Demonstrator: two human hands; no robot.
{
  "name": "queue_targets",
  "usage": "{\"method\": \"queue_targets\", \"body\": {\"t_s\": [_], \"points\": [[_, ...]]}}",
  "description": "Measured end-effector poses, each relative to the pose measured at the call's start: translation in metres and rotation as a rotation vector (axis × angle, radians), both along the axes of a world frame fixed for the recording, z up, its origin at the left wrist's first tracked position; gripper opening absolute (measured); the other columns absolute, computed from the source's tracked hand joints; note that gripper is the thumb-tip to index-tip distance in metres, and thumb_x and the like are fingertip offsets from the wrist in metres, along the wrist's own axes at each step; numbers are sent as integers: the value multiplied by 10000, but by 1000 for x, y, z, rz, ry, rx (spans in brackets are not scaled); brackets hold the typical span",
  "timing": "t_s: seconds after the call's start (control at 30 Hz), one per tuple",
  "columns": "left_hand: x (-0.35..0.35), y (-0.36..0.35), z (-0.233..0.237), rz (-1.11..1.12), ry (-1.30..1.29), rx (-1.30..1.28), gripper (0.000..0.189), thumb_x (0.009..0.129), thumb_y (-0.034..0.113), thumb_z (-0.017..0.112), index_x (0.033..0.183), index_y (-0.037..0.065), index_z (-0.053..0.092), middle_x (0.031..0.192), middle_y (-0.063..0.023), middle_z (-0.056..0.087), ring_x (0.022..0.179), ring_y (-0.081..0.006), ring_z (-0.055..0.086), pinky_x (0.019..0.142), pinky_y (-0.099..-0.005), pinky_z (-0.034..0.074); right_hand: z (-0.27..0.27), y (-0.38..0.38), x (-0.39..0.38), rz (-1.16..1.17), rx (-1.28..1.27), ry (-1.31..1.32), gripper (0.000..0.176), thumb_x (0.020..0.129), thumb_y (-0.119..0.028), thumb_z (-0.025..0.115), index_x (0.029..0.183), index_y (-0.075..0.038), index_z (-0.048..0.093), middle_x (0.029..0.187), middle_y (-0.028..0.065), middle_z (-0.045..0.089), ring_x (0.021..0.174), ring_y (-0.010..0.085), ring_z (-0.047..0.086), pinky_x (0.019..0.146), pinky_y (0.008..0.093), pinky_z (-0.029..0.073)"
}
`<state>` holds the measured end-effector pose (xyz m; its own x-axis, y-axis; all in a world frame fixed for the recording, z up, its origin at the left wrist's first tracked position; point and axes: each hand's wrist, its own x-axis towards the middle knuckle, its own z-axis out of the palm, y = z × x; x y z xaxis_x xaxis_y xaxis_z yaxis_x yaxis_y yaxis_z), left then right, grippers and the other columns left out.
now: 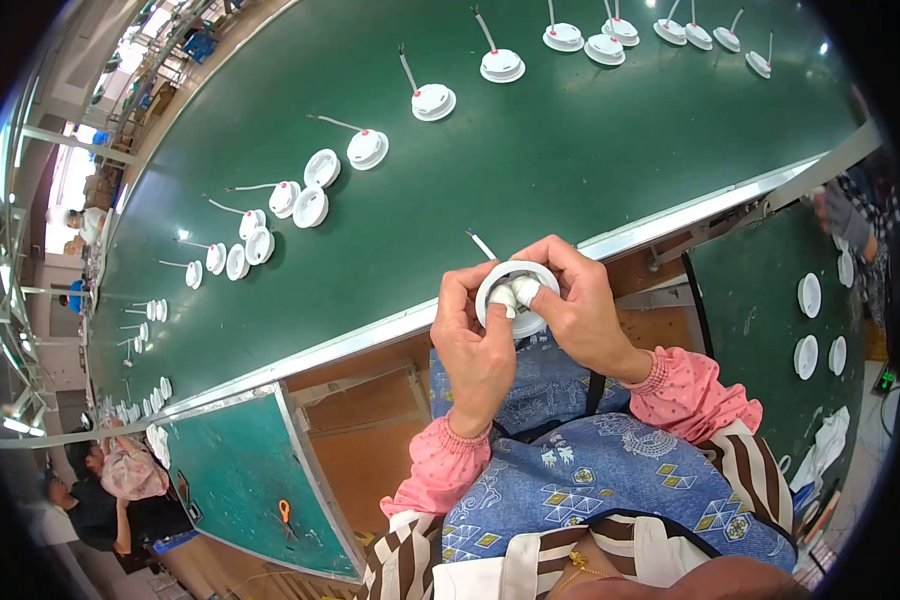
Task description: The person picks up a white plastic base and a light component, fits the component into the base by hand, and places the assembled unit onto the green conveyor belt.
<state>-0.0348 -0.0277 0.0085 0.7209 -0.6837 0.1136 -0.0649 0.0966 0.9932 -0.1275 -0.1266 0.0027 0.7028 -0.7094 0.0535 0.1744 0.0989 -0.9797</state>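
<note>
A white round downlight housing (519, 268) is held up in front of my apron, near the bench edge, its open side facing me. My left hand (472, 345) grips its left rim and my right hand (592, 312) its right. Both thumbs wear white finger covers (523, 289) and press inside the ring. What lies beneath the thumbs is mostly hidden. Behind the housing a short white cable (481, 244) with bare wire ends sticks out over the green bench.
Along the green conveyor-like bench (530, 150) stand several similar white housings (433, 102) with cables. More white rings (809, 295) lie on a side table at right. Orange-handled scissors (285, 513) rest on a green board at lower left. Other people (110, 480) sit further along.
</note>
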Motion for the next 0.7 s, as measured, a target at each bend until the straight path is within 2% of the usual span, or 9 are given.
{"method": "queue_targets", "body": {"t_s": [0.2,0.23,0.33,0.43,0.53,0.7], "points": [[-5,-6,0,1,-96,-5,266,930,-53,572,1192,-34,609,1053,-68,651,902,-116,641,770,-245,521,1,-9,-6,-4,-78,27,212,881,52,578,1085,25,627,953,63,674,894,113,621,796,279,514],[-4,-2,0,-36,-120,76,307,951,-29,574,1257,-37,590,1144,-74,636,1010,-134,630,895,-282,515,-1,-8,-7,-36,-115,22,211,885,52,565,1083,22,633,947,63,670,887,111,621,793,276,513],[-5,-7,12,73,-451,174,304,889,-4,615,1187,7,673,1001,-111,679,898,-209,677,781,-326,538,-2,-10,-8,-76,-198,43,194,888,38,561,1067,20,634,934,52,667,870,106,613,777,267,510],[0,-11,12,118,-584,99,317,845,-9,619,1149,21,701,928,-152,679,798,-297,678,738,-370,542,2,-8,-7,-86,-188,25,175,897,35,574,1061,23,634,934,34,661,860,78,596,757,246,497],[1,-11,9,112,-577,77,330,840,-14,619,1158,21,703,918,-144,678,784,-294,678,715,-373,540,3,-6,-7,-91,-207,40,157,914,33,595,1066,20,631,928,26,655,850,73,588,741,245,489],[4,-12,8,99,-537,34,324,823,-22,640,1132,28,719,872,-138,664,754,-284,665,690,-366,537,4,-7,-8,-79,-136,6,153,929,32,607,1081,30,623,982,36,655,905,81,595,793,245,490]]}}
